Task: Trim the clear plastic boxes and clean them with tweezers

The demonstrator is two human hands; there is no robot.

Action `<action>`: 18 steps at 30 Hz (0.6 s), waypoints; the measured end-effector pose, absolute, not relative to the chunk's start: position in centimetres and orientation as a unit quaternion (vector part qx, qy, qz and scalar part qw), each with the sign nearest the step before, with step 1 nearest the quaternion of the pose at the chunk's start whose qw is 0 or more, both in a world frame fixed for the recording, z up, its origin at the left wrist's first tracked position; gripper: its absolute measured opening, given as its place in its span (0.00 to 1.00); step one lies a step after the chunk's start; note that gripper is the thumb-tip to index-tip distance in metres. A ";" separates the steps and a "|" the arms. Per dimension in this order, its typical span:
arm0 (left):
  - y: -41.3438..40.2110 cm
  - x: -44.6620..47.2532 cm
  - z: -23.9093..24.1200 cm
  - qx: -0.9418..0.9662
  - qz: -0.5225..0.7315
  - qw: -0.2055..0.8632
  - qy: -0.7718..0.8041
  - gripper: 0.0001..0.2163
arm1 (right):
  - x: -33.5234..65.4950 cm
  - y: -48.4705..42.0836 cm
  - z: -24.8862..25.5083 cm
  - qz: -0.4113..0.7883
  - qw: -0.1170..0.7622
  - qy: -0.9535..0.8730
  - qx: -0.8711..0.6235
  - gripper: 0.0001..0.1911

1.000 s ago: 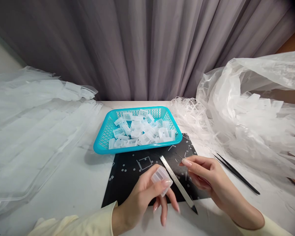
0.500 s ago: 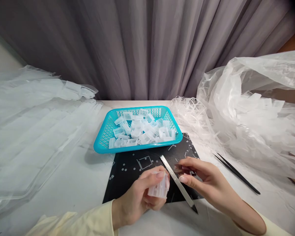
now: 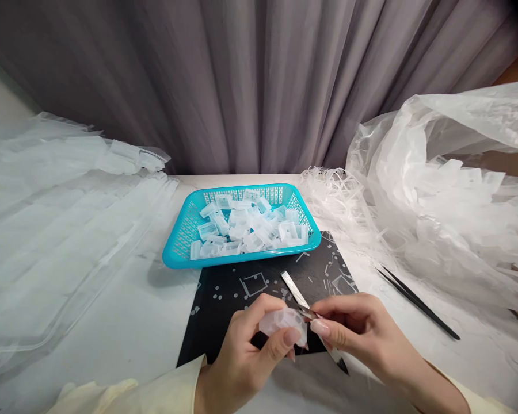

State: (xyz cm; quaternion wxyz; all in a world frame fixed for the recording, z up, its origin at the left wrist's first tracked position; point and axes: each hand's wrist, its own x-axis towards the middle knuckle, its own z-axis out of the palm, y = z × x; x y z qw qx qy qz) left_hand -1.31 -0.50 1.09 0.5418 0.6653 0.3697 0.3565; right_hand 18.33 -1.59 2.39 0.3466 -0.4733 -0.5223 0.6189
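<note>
Grasping a translucent plastic piece (image 3: pixel 271 325) between the thumb and fingers of the left hand (image 3: pixel 244 348), well in front of the blue basket (image 3: pixel 242 260). Pinching a thin metal tool (image 3: pixel 307 313) between the thumb and forefinger of the right hand (image 3: pixel 369 330), likewise in front of the basket, and keeping its tip right at the edge of the piece; cannot tell whether touching. Wearing pale yellow sleeves (image 3: pixel 166 388) on both arms.

Working above a black mat (image 3: pixel 220 319), spread from under the basket's front and littered with pale scraps (image 3: pixel 216 296). Can see a silvery bar (image 3: pixel 293 287) lying aslant in front of the basket, partly hidden behind the right hand, with a dark pointed end past the mat. Can see black tweezers (image 3: pixel 423 305) to the right of the basket and nearer.

Inside the basket, can make out many similar plastic pieces (image 3: pixel 263 230), heaped loosely. Just right of it, see a tangle of thin white strips (image 3: pixel 330 192); farther right, a clear bag (image 3: pixel 408 149) of pale pieces. Left of it, see layered translucent packs (image 3: pixel 64 236); behind it, a grey curtain (image 3: pixel 237 86).
</note>
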 end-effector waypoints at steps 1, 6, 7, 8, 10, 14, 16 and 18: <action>-0.5 -1.3 1.1 0.668 0.358 0.537 0.370 0.13 | 18.4 -1.6 2.4 0.613 0.346 -0.523 -0.480 0.20; -0.4 -1.2 1.3 0.658 0.355 0.543 0.383 0.13 | 18.5 -1.8 2.7 0.608 0.338 -0.522 -0.493 0.22; -0.4 -1.1 1.4 0.657 0.353 0.545 0.384 0.13 | 18.5 -1.8 2.7 0.608 0.335 -0.526 -0.491 0.22; -0.4 -1.1 1.4 0.657 0.353 0.544 0.385 0.13 | 18.5 -1.8 2.6 0.607 0.332 -0.532 -0.488 0.21; -0.4 -1.0 1.5 0.658 0.353 0.540 0.387 0.13 | 18.6 -1.8 2.5 0.601 0.333 -0.543 -0.482 0.20; -0.3 -1.0 1.3 0.659 0.354 0.538 0.388 0.13 | 18.6 -1.9 2.3 0.583 0.350 -0.553 -0.482 0.19; -0.3 -1.0 1.2 0.658 0.353 0.541 0.387 0.13 | 18.6 -1.9 2.3 0.578 0.353 -0.555 -0.484 0.19; -0.3 -1.0 1.2 0.656 0.351 0.544 0.387 0.13 | 18.6 -1.9 2.4 0.574 0.356 -0.552 -0.488 0.19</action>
